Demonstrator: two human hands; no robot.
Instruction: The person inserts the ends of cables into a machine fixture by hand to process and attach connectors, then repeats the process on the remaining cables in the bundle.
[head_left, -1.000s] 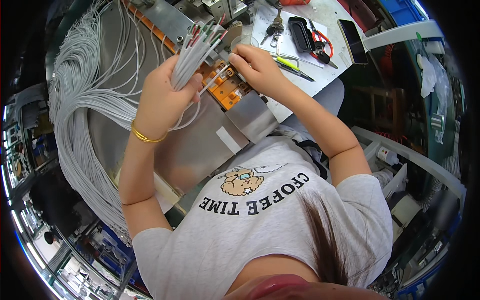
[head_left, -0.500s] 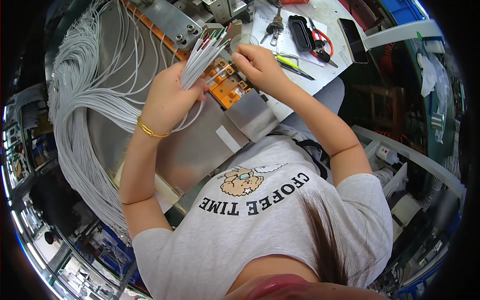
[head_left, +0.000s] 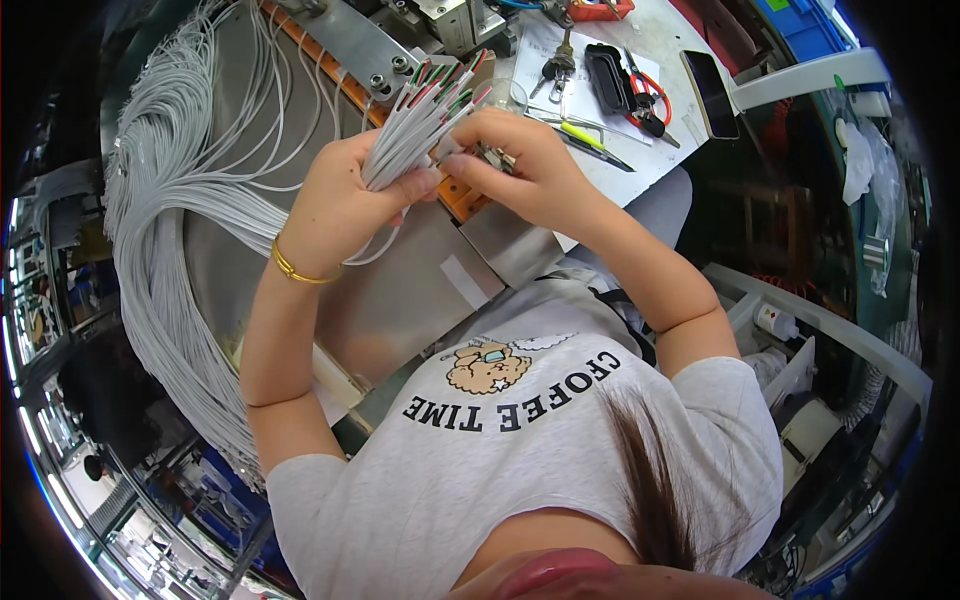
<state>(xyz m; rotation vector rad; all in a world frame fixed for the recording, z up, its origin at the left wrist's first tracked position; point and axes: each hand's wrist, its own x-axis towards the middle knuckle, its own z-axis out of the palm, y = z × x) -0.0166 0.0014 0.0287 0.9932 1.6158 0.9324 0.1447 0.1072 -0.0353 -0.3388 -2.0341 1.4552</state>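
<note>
My left hand (head_left: 340,205) is closed round a bundle of thin grey-white cables (head_left: 415,130), whose stripped ends show red, green and white wires pointing up and away. Close beside it, my right hand (head_left: 535,165) has thumb and forefinger pinched together near the left thumb, by the side of the bundle. Whatever lies between those fingertips is too small and covered to make out. Below both hands is an orange fixture (head_left: 462,200) with metal parts, largely hidden by the right hand. From the bundle the cables run back under my left wrist.
A large hank of grey-white cables (head_left: 150,250) drapes over the metal plate (head_left: 390,300) at left. Metal machine parts (head_left: 455,20) stand at the back. On the white table lie keys (head_left: 560,65), a black case (head_left: 608,78), red-handled pliers (head_left: 650,105), a yellow-green pen (head_left: 585,138) and a phone (head_left: 710,95).
My right hand has come down and left from beside the fixture to the cable bundle, now covering much of the fixture. My left thumb has stretched out toward it; the left hand keeps its hold.
</note>
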